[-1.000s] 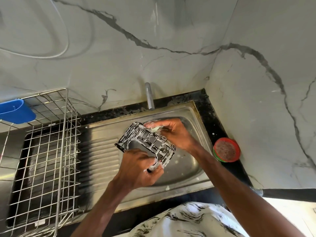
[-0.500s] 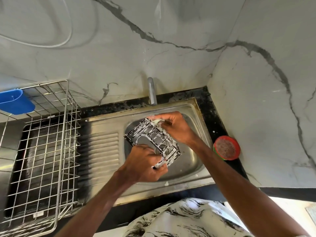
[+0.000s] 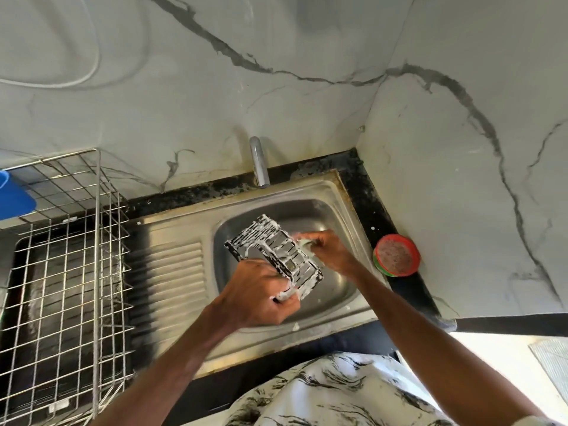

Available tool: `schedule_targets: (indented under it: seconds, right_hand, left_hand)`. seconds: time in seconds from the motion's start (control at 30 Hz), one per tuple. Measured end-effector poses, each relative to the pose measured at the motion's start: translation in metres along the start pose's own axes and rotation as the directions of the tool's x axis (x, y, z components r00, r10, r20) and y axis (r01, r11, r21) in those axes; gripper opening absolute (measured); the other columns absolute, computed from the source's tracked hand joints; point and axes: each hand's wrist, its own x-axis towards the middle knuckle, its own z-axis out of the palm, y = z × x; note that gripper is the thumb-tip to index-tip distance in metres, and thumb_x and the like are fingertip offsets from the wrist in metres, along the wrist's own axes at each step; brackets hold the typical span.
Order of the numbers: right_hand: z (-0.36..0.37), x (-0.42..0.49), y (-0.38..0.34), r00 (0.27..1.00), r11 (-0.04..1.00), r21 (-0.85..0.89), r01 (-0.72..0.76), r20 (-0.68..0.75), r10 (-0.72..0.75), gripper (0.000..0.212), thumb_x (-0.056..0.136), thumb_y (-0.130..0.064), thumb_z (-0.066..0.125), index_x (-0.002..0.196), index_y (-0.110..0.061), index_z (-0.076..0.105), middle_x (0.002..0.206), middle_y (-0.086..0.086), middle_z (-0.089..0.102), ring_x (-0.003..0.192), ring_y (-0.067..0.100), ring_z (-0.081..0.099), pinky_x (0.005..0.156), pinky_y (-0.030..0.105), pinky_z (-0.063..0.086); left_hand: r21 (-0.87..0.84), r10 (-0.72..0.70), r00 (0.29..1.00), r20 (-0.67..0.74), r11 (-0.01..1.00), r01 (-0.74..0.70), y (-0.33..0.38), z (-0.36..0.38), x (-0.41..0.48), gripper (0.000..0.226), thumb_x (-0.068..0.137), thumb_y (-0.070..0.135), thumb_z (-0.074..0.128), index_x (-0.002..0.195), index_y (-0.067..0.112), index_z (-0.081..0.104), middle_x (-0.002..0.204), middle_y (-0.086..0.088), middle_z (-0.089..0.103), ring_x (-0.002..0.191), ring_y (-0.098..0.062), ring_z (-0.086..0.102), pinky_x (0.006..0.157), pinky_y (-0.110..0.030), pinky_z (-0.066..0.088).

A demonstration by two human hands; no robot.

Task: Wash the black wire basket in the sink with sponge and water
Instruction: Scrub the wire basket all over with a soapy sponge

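Head view, left to right. A blue tub (image 3: 13, 195), cut by the left edge of the frame, sits at the far corner of a wire rack (image 3: 61, 272); what it holds cannot be told. A dark surface shows through the grid of the rack. The right wall of the rack stands just beside the ribbed drainboard (image 3: 172, 272), which runs on into the sink (image 3: 307, 210). A black counter edge (image 3: 368, 192) frames the sink at back and right, and marble wall closes both of those sides. The tap (image 3: 259, 162) rises at the back rim, well apart from the basket (image 3: 273, 256).

The basket is held tilted above the sink bowl, coated in white foam, and touches neither bowl wall nor tap; bare steel shows behind it and to its right. The left hand (image 3: 258, 293) grips its near lower corner, fingers curled round the wire. The right hand (image 3: 329, 252) pinches a pale sponge (image 3: 302, 241) between thumb and fingers, against the right side of the basket. Flecks of foam lie on the front rim of the sink.

On the counter near the right rim stands a red-rimmed dish (image 3: 396, 255) holding a speckled brownish mass, well apart from both hands. A patterned garment (image 3: 322, 395) fills the bottom edge
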Motion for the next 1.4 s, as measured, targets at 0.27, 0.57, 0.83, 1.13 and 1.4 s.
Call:
schedule_targets:
  seconds: [0.27, 0.57, 0.83, 1.13, 1.4]
  right_hand:
    - [0.015, -0.037, -0.002, 0.990, 0.984, -0.174, 0.031, -0.130, -0.054, 0.045, 0.084, 0.017, 0.051, 0.113, -0.007, 0.076, 0.118, 0.006, 0.072, 0.105, 0.002, 0.066, 0.085, 0.005, 0.051]
    - [0.024, -0.072, -0.026, 0.908, 0.944, -0.223, 0.243, -0.289, -0.302, 0.047, 0.080, 0.021, 0.054, 0.113, -0.004, 0.075, 0.116, 0.008, 0.072, 0.095, 0.005, 0.073, 0.070, -0.003, 0.046]
    - [0.031, -0.099, -0.055, 0.853, 0.918, -0.123, 0.378, -0.339, -0.396, 0.053, 0.081, 0.016, 0.053, 0.110, -0.020, 0.078, 0.107, -0.007, 0.076, 0.033, 0.009, 0.044, 0.033, 0.015, 0.029]
    - [0.004, -0.111, -0.041, 0.805, 0.933, 0.279, 0.228, -0.593, -0.020, 0.030, 0.086, 0.011, 0.069, 0.107, -0.010, 0.076, 0.097, 0.004, 0.078, 0.079, 0.017, 0.077, 0.062, 0.037, 0.063]
    - [-0.041, -0.095, 0.026, 0.700, 0.993, 0.096, -0.066, -0.705, 0.115, 0.010, 0.078, -0.019, 0.085, 0.087, -0.016, 0.081, 0.065, -0.002, 0.073, 0.044, -0.002, 0.059, 0.048, 0.013, 0.050]
  left_hand:
    - [-0.053, -0.068, 0.997, -0.031, 0.996, 0.066, -0.018, 0.006, -0.012, 0.045, 0.074, 0.034, 0.076, 0.048, 0.016, 0.044, 0.041, 0.004, 0.043, 0.037, -0.018, 0.042, 0.046, -0.023, 0.041]
    - [-0.049, -0.126, 0.984, -0.123, 0.991, 0.121, -0.019, -0.003, -0.025, 0.042, 0.080, 0.041, 0.064, 0.047, 0.021, 0.047, 0.039, 0.008, 0.040, 0.038, -0.006, 0.029, 0.052, -0.016, 0.022]
    - [-0.127, -0.269, 0.957, -0.105, 0.959, 0.255, -0.024, -0.005, -0.042, 0.054, 0.084, 0.050, 0.062, 0.045, 0.018, 0.045, 0.036, 0.007, 0.039, 0.035, -0.002, 0.026, 0.049, -0.008, 0.017]
    - [-0.293, -0.495, 0.850, -0.179, 0.852, 0.435, -0.013, -0.016, -0.031, 0.060, 0.092, 0.055, 0.055, 0.043, 0.027, 0.036, 0.036, 0.014, 0.031, 0.033, -0.003, 0.027, 0.042, -0.019, 0.027]
    - [-0.414, -0.664, 0.738, -0.124, 0.710, 0.570, -0.002, 0.001, -0.007, 0.063, 0.089, 0.061, 0.053, 0.041, 0.022, 0.039, 0.033, 0.012, 0.033, 0.031, -0.007, 0.029, 0.040, -0.028, 0.034]
